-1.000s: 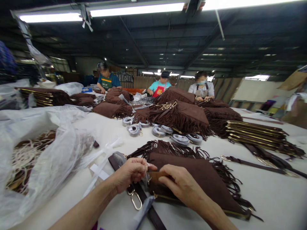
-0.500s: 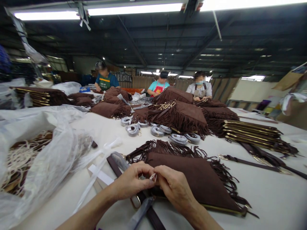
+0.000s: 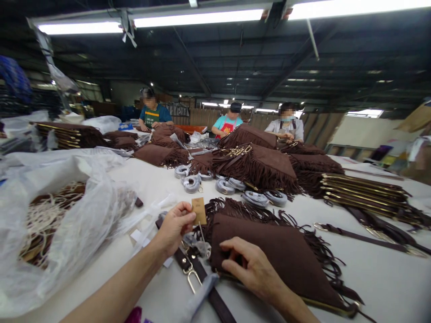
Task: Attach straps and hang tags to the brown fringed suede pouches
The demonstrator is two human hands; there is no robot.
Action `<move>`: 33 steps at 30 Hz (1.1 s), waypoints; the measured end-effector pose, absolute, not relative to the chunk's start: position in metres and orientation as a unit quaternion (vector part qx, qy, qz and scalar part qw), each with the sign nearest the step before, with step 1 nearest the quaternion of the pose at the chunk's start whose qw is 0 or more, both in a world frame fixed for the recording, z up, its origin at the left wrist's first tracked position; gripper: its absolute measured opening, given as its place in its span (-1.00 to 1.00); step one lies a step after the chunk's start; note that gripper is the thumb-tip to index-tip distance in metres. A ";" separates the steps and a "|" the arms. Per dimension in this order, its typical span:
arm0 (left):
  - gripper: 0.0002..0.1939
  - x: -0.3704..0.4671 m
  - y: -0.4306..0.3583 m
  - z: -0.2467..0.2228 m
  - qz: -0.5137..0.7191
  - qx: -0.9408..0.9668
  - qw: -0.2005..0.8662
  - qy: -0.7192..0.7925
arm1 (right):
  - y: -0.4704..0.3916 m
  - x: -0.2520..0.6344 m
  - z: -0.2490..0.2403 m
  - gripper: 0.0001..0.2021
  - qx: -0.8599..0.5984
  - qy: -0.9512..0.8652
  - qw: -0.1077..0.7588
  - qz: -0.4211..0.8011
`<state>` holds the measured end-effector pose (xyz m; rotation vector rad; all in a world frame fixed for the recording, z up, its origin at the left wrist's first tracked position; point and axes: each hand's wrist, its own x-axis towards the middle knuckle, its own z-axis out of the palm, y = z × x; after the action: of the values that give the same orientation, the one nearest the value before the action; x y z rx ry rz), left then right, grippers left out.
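Note:
Pinched in my left hand (image 3: 178, 224) is a tan paper hang tag (image 3: 199, 211), raised above the table with a pale string (image 3: 200, 231) running down from it. My right hand (image 3: 247, 264) hovers over the near left part of a dark brown fringed bag (image 3: 269, 244), its fingers curved and apart with nothing between them. The bag lies flat, its gold zipper edge toward me. Beside it, below my left hand, lies a dark strap (image 3: 215, 300) with a metal clasp (image 3: 193, 278), partly wrapped in greyish plastic.
A white plastic sack (image 3: 90, 233) holding stringed tags (image 3: 54, 220) stands at left. Coiled wrapped straps (image 3: 224, 186) and piled fringed bags (image 3: 262, 163) lie ahead. Stacked gold-edged bags (image 3: 365, 190) and a loose strap (image 3: 363, 238) are at right. Three co-workers (image 3: 229, 121) work across the table.
My hands have come apart from the white string between them. The left hand has lifted up and left with the tag now showing; the right hand has opened over the bag.

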<state>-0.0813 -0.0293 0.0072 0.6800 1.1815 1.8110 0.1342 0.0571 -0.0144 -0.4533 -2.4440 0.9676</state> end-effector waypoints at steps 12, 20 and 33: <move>-0.58 -0.102 -0.039 0.023 0.614 0.389 0.411 0.551 | 0.062 0.136 -0.022 -0.83 -0.132 -0.962 0.181 0.153; -0.63 -0.092 -0.039 0.012 0.433 0.598 0.217 0.639 | 0.064 0.133 -0.013 -0.85 -0.194 -0.947 0.220 0.132; -0.48 -0.047 -0.020 -0.032 0.122 0.771 -0.088 0.619 | 0.085 0.135 -0.031 -0.75 -0.231 -0.961 0.152 -0.028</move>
<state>-0.0467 -0.0202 -0.0324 2.5677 2.0612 0.4079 0.1354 0.0850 -0.0307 -0.6619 -2.7576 -0.0810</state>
